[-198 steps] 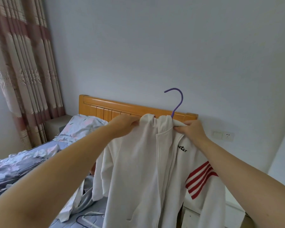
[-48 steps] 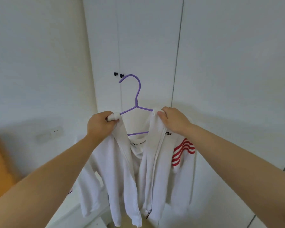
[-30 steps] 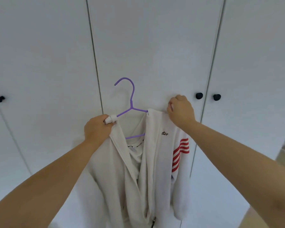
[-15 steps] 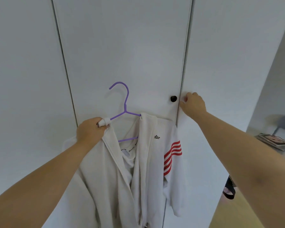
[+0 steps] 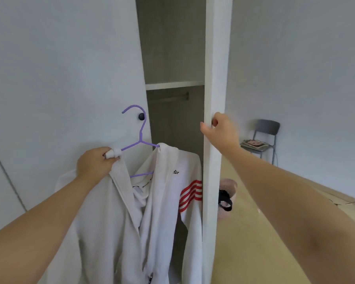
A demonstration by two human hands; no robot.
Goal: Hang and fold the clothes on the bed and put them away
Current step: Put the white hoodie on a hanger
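A white zip jacket (image 5: 162, 201) with red sleeve stripes hangs on a purple hanger (image 5: 140, 128). My left hand (image 5: 94, 165) grips the jacket's left shoulder together with the hanger's arm, holding it up in front of the wardrobe. My right hand (image 5: 219, 130) grips the edge of the white wardrobe door (image 5: 213, 58), which stands swung open edge-on to me. Inside the wardrobe, a hanging rail (image 5: 168, 97) runs under a shelf (image 5: 174, 86). The jacket's right sleeve is partly hidden behind the door.
The closed left wardrobe door (image 5: 70, 78) has a dark knob (image 5: 141, 116) just behind the hanger's hook. A grey chair (image 5: 262, 138) with books on its seat stands by the right wall. Something pink with a black strap (image 5: 225, 197) hangs behind the open door.
My right hand let go of the jacket, took the wardrobe door by its edge and pulled it open. The left hand alone now holds the hanger and jacket.
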